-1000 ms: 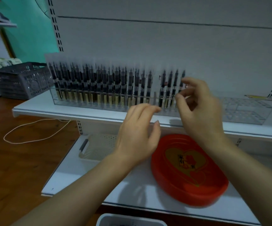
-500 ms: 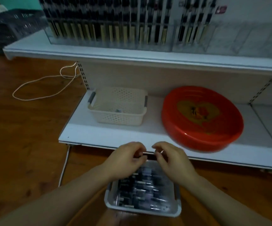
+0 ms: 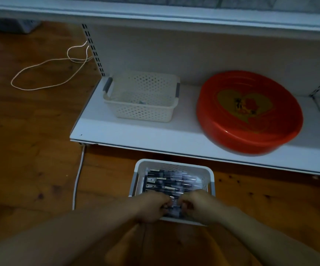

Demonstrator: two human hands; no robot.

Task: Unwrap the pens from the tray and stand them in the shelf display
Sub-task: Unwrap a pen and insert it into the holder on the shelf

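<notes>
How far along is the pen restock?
Done: cannot judge here, since the shelf display is almost out of view at the top. In hand: both hands, left hand and right hand, are down in the white tray on the floor, fingers curled among the wrapped pens; blur hides whether one is gripped. Left: the tray looks full, so plenty remain to unwrap and stand.

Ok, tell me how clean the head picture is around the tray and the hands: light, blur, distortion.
Head view: dim overall, with a cool cast on the white shelf; both hands are soft with motion blur over the white tray, so the grip is unclear; the wrapped pens show faint glints; the red basin looks fairly sharp; the shelf edge bows from the wide lens.
</notes>
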